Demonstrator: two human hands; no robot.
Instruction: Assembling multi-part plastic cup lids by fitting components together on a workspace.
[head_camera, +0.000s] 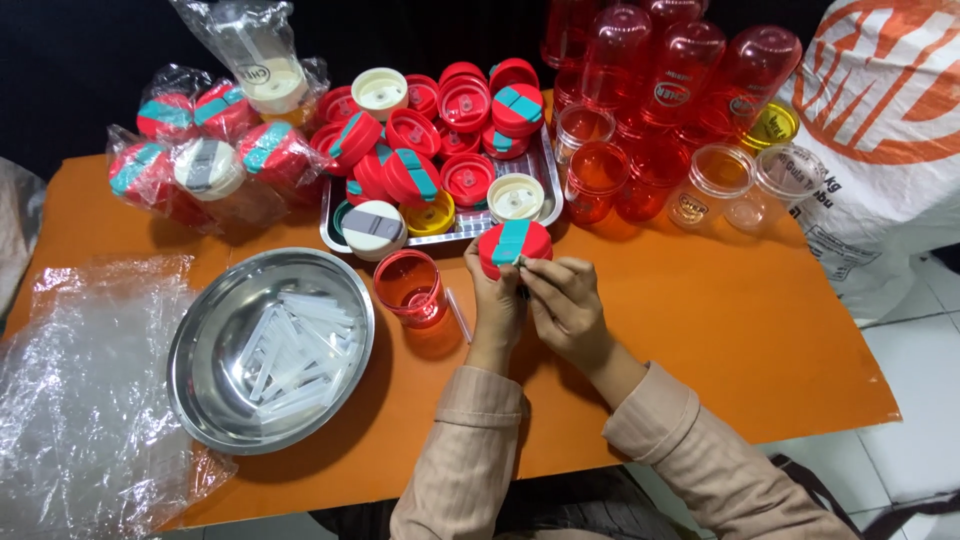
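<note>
The person sits at the near edge of an orange table (760, 330) and holds a red lid with a teal strap (513, 247) up over the middle of it. The left hand (497, 305) is wrapped around the lid from below and grips it. The right hand (565, 300) has its fingertips pinched at the lid's front edge, by the strap, as if pressing or fitting something small there. I cannot see what the fingers pinch.

Just left of the hands stands an open red cup (410, 288) with no lid on it. A thin clear straw (459, 315) lies flat on the table between the cup and the left hand.

It looks like a lot is done and a lot is left. At the far edge, a metal tray (546, 180) is heaped with lids, mostly red with teal straps, some cream, one yellow. To the far left, more lids sit sealed in clear bags (195, 160). Near the left corner, a round steel bowl (200, 340) holds many clear straws, so that pile is not used up.

At the far right, many red and clear cups (650, 130) stand without lids, some stacked mouth down. A big white sack (880, 130) leans by the right edge, and crumpled clear plastic (80, 400) lies at the near left corner. I see no cup with a lid on it, so I think most cups are waiting.
</note>
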